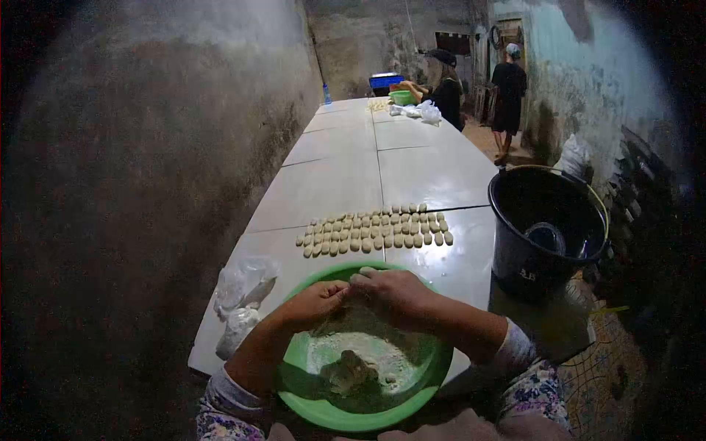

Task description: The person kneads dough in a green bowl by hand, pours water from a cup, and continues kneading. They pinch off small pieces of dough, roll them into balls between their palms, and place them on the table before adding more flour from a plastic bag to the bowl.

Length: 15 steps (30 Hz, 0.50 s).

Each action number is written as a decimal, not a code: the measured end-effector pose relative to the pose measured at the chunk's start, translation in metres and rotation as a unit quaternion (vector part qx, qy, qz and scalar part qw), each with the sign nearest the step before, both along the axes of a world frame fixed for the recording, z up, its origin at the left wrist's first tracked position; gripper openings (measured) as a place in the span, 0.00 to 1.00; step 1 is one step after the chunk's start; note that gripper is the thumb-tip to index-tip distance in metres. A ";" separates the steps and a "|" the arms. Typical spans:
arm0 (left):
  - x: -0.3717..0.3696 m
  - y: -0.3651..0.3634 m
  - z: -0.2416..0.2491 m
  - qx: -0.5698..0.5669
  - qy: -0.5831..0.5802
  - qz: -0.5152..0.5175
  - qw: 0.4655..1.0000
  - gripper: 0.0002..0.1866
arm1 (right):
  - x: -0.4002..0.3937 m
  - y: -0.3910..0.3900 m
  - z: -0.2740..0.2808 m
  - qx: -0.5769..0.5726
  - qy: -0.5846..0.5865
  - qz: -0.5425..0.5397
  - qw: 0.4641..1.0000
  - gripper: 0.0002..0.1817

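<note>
Over the far part of a green basin [430, 382], my left hand [318, 303] and my right hand [393, 294] meet with curled fingers. Whatever is between their fingertips is hidden or too small to name. Inside the basin lie a lump of dough [348, 373] and loose white flour [393, 360]. Just beyond the basin, several small oval dough pieces [366, 245] lie in rows on the white tiled table [323, 187].
Plastic bags [243, 294] lie left of the basin. A large black bucket [533, 257] stands at the right. Farther off, one person [446, 94] works by a green bowl [402, 97] and white bags [426, 112]; another person [507, 92] stands near a doorway.
</note>
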<state>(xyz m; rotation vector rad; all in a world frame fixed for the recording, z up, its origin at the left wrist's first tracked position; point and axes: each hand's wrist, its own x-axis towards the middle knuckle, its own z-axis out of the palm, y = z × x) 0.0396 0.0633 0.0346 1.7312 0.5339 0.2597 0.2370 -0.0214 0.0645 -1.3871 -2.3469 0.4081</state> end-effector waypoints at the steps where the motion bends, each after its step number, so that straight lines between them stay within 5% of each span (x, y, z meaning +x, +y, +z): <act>1: 0.001 0.004 -0.002 0.027 0.001 -0.003 1.000 0.21 | 0.002 0.001 0.001 0.024 -0.040 -0.012 0.999 0.13; 3: 0.001 0.008 0.001 -0.017 0.031 -0.022 0.999 0.19 | 0.007 0.010 -0.017 0.054 -0.065 -0.005 0.996 0.13; 5: 0.005 0.003 0.008 0.130 0.061 -0.014 0.990 0.17 | 0.013 0.023 -0.044 0.108 0.045 -0.001 0.993 0.13; 6: 0.007 -0.001 0.019 0.132 0.079 -0.038 0.987 0.17 | 0.009 0.020 -0.026 0.013 0.029 0.002 0.999 0.13; 9: 0.005 0.003 0.014 0.247 0.055 -0.091 0.963 0.16 | 0.009 0.017 -0.020 0.002 0.025 0.037 0.999 0.12; 15: 0.004 0.002 0.014 0.211 0.003 -0.026 0.977 0.17 | 0.012 0.019 -0.026 0.023 0.139 -0.043 0.989 0.09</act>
